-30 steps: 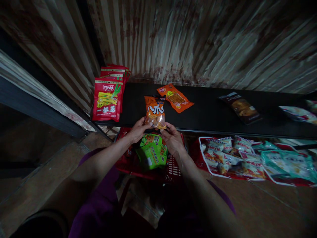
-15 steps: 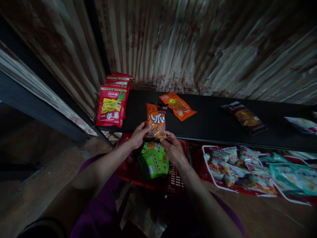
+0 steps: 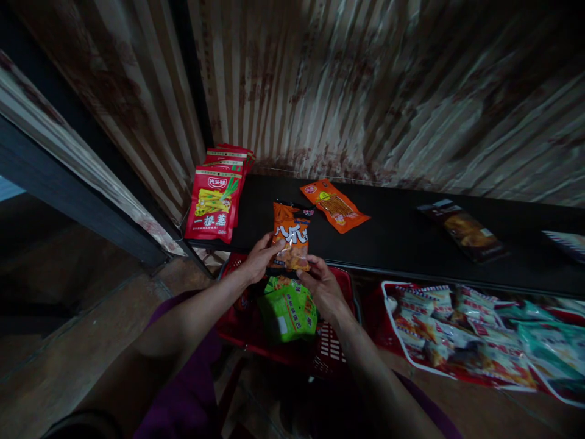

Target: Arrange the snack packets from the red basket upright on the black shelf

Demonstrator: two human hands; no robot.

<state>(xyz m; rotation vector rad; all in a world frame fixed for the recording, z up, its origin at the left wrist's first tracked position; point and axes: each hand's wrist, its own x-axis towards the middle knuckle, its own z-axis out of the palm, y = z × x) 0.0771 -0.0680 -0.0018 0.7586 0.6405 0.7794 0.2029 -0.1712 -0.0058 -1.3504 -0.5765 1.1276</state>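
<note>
An orange snack bag with white lettering is held between both hands, over the front edge of the black shelf. My left hand grips its left side, thumb across the front. At the bag's lower right corner, my right hand pinches it with thumb and fingers. Just behind lies a flat orange packet on the shelf. Below the hands, green packets fill part of a red basket.
Red packets are stacked at the shelf's left end. A dark brown packet and a striped one lie to the right. Lower right, a second red basket holds several snack bags. A patterned curtain hangs behind.
The view has shifted, so the shelf, packets and baskets appear slightly lower. Both hands still hold the orange snack bag, in nearly the same place over the shelf edge.
</note>
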